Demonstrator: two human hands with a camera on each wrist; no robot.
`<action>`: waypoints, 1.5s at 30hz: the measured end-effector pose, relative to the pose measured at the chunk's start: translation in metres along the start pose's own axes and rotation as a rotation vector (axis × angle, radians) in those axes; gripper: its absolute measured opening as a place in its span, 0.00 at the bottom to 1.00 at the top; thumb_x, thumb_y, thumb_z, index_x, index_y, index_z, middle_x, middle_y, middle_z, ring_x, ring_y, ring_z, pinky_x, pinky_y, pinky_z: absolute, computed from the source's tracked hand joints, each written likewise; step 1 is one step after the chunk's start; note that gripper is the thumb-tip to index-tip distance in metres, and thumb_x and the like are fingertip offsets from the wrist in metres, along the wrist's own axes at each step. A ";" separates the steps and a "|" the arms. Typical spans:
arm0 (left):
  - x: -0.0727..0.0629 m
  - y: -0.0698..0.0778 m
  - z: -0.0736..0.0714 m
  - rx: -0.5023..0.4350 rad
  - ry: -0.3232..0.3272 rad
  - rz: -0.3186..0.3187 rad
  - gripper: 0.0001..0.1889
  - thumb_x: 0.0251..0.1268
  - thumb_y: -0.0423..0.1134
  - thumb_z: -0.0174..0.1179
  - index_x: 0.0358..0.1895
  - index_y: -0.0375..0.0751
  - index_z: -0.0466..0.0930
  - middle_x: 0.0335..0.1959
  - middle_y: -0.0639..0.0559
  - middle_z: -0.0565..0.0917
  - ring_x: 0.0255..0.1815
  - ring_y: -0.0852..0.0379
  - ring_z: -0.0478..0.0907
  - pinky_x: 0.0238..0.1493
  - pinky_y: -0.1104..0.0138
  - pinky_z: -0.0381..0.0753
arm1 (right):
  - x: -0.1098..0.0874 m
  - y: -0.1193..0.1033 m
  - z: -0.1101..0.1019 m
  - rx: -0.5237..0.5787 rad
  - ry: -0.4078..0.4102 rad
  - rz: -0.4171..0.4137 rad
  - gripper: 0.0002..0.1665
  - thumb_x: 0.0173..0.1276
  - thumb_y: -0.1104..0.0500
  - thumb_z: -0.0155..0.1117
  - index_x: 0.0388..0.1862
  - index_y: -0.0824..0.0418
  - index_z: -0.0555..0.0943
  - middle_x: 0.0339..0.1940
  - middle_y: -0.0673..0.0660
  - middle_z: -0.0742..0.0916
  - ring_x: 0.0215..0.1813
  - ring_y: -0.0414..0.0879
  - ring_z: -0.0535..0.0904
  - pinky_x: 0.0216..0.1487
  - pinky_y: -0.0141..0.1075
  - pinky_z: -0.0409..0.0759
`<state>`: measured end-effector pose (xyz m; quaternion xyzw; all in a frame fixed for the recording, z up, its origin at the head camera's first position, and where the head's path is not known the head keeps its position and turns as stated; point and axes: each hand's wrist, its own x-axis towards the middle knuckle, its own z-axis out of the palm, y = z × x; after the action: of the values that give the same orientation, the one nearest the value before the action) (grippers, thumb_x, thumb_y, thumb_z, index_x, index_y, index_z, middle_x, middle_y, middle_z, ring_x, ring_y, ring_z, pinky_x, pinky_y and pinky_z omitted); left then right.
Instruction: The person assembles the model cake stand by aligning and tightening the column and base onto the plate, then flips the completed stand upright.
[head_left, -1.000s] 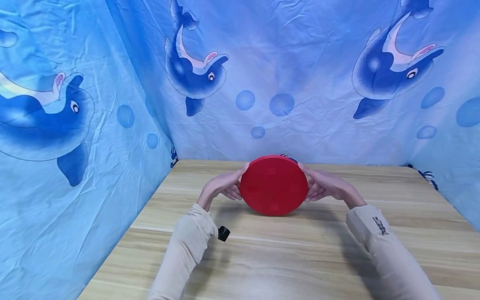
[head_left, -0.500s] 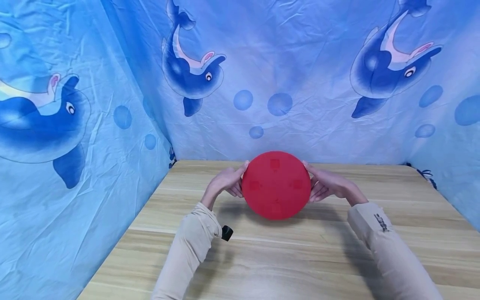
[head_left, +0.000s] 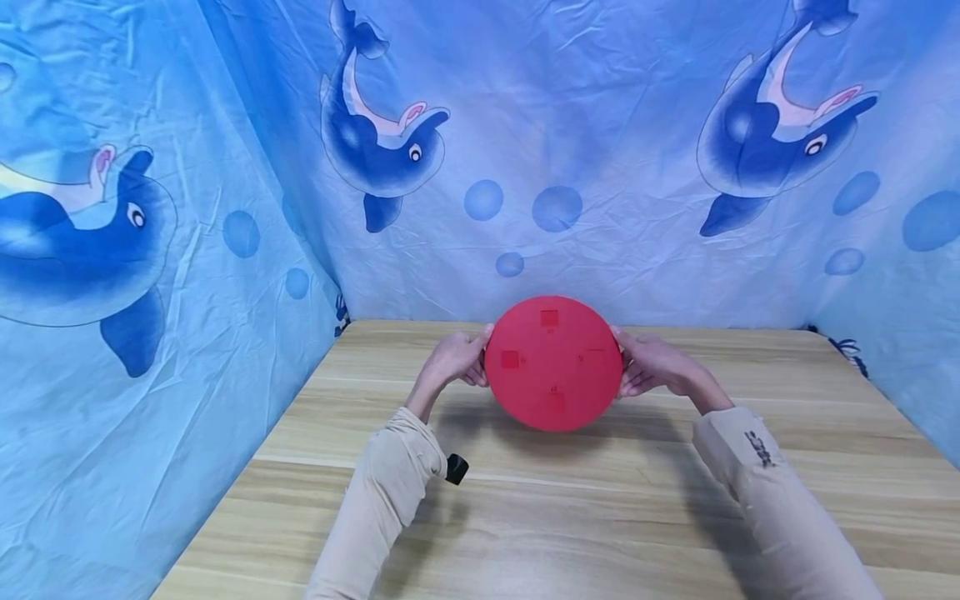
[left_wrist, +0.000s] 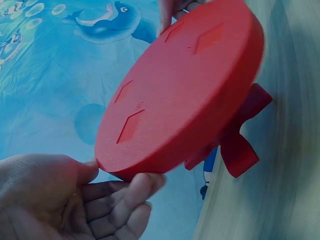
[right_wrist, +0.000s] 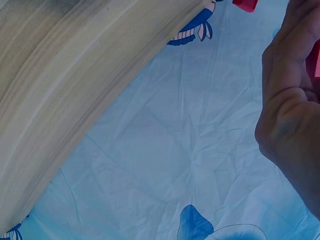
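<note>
Both hands hold a red round stand [head_left: 553, 364] by opposite sides, above the back of the table. Its flat disc faces the head camera, with shallow square recesses and tiny marks. In the left wrist view, a flared red base [left_wrist: 240, 140] shows behind the disc; the head view hides it. My left hand [head_left: 455, 361] pinches the rim, thumb on the near face and fingers at the edge. My right hand [head_left: 658, 365] grips the opposite rim with its thumb high and fingers curled lower down. In the right wrist view, only slivers of red show near that hand [right_wrist: 290, 105].
A light wooden table [head_left: 525, 533] extends beneath the hands. Blue dolphin-print cloth [head_left: 637, 250] hangs at the back and on both sides. A small black block [head_left: 456, 468] sticks out at the left sleeve's cuff.
The red stand has tilted so its disc faces the head camera more fully, and its recesses have come into view. It has risen slightly; both hands keep their hold.
</note>
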<state>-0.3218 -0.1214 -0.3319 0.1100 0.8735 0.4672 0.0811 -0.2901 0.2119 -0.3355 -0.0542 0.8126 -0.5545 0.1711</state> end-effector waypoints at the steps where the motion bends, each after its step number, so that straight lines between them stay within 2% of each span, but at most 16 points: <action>1: 0.001 -0.001 0.001 -0.005 0.008 0.001 0.33 0.84 0.57 0.46 0.28 0.31 0.81 0.18 0.42 0.84 0.15 0.57 0.83 0.25 0.65 0.86 | 0.000 0.001 0.000 0.004 0.006 -0.001 0.37 0.86 0.39 0.41 0.45 0.74 0.76 0.24 0.60 0.87 0.26 0.46 0.87 0.36 0.39 0.89; 6: 0.006 -0.005 0.006 -0.034 0.059 -0.003 0.29 0.84 0.53 0.50 0.27 0.32 0.82 0.15 0.44 0.82 0.17 0.53 0.84 0.23 0.66 0.85 | 0.003 0.005 -0.001 0.012 0.026 -0.006 0.31 0.87 0.45 0.42 0.41 0.71 0.78 0.23 0.58 0.87 0.24 0.43 0.85 0.33 0.35 0.87; 12: 0.011 -0.012 0.013 -0.060 0.103 -0.032 0.26 0.83 0.45 0.54 0.23 0.32 0.81 0.13 0.46 0.80 0.19 0.48 0.85 0.26 0.62 0.88 | 0.008 0.011 0.001 0.031 0.044 0.009 0.27 0.87 0.50 0.43 0.39 0.69 0.80 0.22 0.57 0.86 0.23 0.42 0.83 0.30 0.31 0.84; 15: 0.014 -0.017 0.017 -0.064 0.116 -0.048 0.26 0.83 0.44 0.54 0.21 0.33 0.81 0.12 0.47 0.79 0.17 0.51 0.83 0.28 0.62 0.88 | 0.009 0.015 0.003 0.061 0.046 0.019 0.25 0.87 0.51 0.44 0.41 0.69 0.80 0.22 0.55 0.86 0.23 0.40 0.82 0.30 0.31 0.83; 18: 0.018 -0.020 0.019 -0.041 0.148 -0.052 0.28 0.82 0.44 0.55 0.18 0.35 0.80 0.12 0.50 0.78 0.14 0.58 0.80 0.28 0.65 0.87 | 0.011 0.018 0.004 0.087 0.048 0.016 0.24 0.87 0.52 0.44 0.43 0.69 0.79 0.22 0.54 0.85 0.23 0.40 0.81 0.31 0.32 0.84; 22: 0.020 -0.021 0.019 0.001 0.178 -0.056 0.29 0.82 0.46 0.55 0.15 0.38 0.79 0.11 0.52 0.78 0.13 0.63 0.77 0.24 0.71 0.81 | 0.013 0.021 0.004 0.089 0.061 0.009 0.24 0.87 0.51 0.45 0.44 0.70 0.79 0.22 0.54 0.85 0.23 0.40 0.81 0.32 0.32 0.85; 29: 0.023 -0.020 0.020 0.033 0.197 -0.074 0.29 0.82 0.47 0.56 0.16 0.38 0.80 0.12 0.51 0.79 0.14 0.62 0.77 0.23 0.71 0.76 | 0.018 0.023 0.001 0.080 0.077 0.017 0.24 0.87 0.52 0.45 0.44 0.70 0.80 0.23 0.55 0.86 0.24 0.40 0.82 0.32 0.32 0.85; 37: 0.023 -0.022 0.021 0.007 0.202 -0.043 0.28 0.82 0.46 0.55 0.19 0.36 0.81 0.13 0.50 0.80 0.13 0.63 0.77 0.26 0.68 0.83 | 0.018 0.024 0.002 0.112 0.070 -0.012 0.23 0.86 0.53 0.45 0.39 0.68 0.80 0.22 0.54 0.85 0.23 0.40 0.81 0.30 0.31 0.83; 45: 0.024 -0.022 0.022 0.020 0.204 -0.033 0.28 0.82 0.47 0.55 0.19 0.36 0.82 0.11 0.52 0.79 0.13 0.64 0.76 0.22 0.74 0.75 | 0.016 0.025 0.004 0.127 0.077 -0.015 0.25 0.87 0.53 0.43 0.37 0.68 0.80 0.22 0.53 0.85 0.22 0.38 0.80 0.30 0.30 0.83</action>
<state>-0.3425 -0.1095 -0.3632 0.0484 0.8836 0.4658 -0.0019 -0.3018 0.2137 -0.3635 -0.0277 0.7813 -0.6080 0.1386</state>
